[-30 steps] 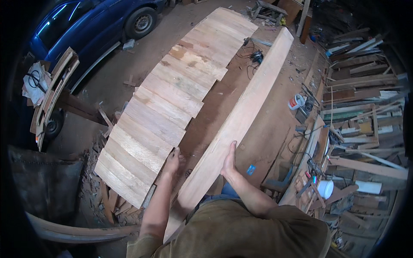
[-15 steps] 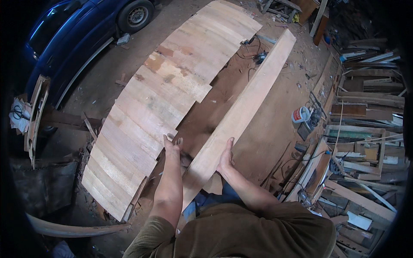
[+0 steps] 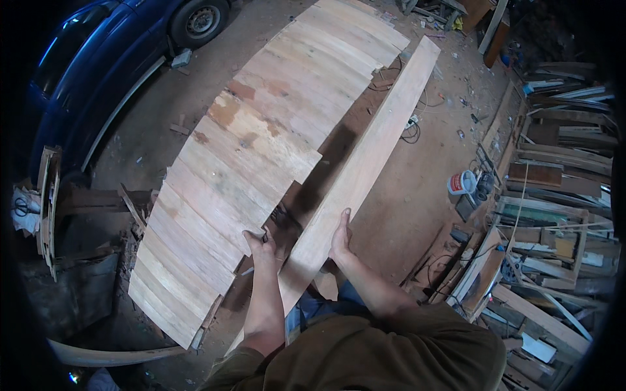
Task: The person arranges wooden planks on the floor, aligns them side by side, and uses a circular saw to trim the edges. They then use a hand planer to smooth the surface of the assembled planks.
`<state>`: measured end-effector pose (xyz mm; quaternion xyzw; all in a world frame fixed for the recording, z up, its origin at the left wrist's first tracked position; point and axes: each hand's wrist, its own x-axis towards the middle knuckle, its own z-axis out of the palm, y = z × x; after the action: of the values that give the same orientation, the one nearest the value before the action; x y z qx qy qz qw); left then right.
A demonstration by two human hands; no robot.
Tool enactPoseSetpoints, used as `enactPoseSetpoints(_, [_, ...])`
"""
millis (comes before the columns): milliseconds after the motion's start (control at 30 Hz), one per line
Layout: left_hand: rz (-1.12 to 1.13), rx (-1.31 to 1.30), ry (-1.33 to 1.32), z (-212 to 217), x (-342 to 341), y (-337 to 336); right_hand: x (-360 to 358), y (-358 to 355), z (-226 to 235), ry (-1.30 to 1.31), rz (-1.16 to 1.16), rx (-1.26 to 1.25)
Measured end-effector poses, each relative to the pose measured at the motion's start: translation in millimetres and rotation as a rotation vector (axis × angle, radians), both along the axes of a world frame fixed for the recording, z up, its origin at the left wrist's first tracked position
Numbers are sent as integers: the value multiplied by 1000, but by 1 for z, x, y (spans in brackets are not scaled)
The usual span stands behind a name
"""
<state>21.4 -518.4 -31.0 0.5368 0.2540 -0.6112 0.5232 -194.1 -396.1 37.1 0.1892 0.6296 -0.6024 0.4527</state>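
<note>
A long, pale wooden board [image 3: 372,153] slants from beside my body toward the far right, held above the floor. My right hand [image 3: 340,241] grips its right edge, thumb on the upper face and fingers hidden beneath. To the left, my left hand [image 3: 262,244] is at the ragged right edge of a long row of overlapping planks [image 3: 241,153]. Its thumb is apart from its partly hidden fingers, and the hand seems to touch a plank end. A dark gap separates the row from the board. Brown stains mark the middle planks.
A blue vehicle [image 3: 98,78] stands at the far left. At right are a white bucket [image 3: 462,183], tools and stacked timber [image 3: 554,173]. A cable [image 3: 411,130] lies on the dirt floor beyond the board. A curved wooden piece [image 3: 117,355] lies at lower left.
My left hand has come to the planks' edge, its fingers less spread. The board's far end now appears closer to the row, with my right hand still on it. The view has shifted slightly.
</note>
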Motion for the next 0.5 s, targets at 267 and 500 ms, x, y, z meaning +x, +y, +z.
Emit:
enactPoseSetpoints(267, [-41, 86, -42, 59, -3, -2, -13, -34, 25, 19, 77, 100])
enactPoseSetpoints(500, [-2, 27, 62, 88, 17, 5, -7, -62, 30, 28, 133, 86])
